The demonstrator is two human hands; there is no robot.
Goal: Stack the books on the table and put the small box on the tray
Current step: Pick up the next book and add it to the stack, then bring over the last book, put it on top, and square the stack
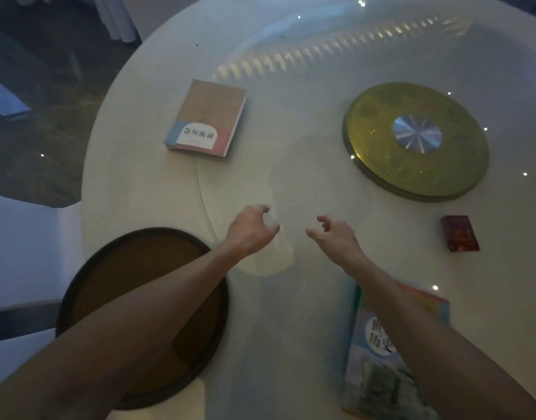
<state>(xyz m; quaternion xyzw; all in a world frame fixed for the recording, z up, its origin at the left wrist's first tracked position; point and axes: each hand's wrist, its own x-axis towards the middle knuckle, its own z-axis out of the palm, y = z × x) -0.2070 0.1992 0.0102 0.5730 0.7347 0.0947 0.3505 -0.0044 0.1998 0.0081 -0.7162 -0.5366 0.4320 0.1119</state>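
Note:
A tan book with a blue and pink band (206,118) lies at the far left of the round white table (291,183). Partly under my right forearm, a light blue book (378,359) lies at the near right edge. A small dark red box (459,233) rests on the table to the right. The round brown tray (115,277) sits near left, under my left forearm. My left hand (251,230) and my right hand (333,234) hover side by side over the middle of the table, fingers curled apart, both holding nothing.
A gold disc with a silver hub (415,140) sits under the glass top at the far right. A white covered chair (24,253) stands at the left edge. Dark floor lies beyond the table on the left.

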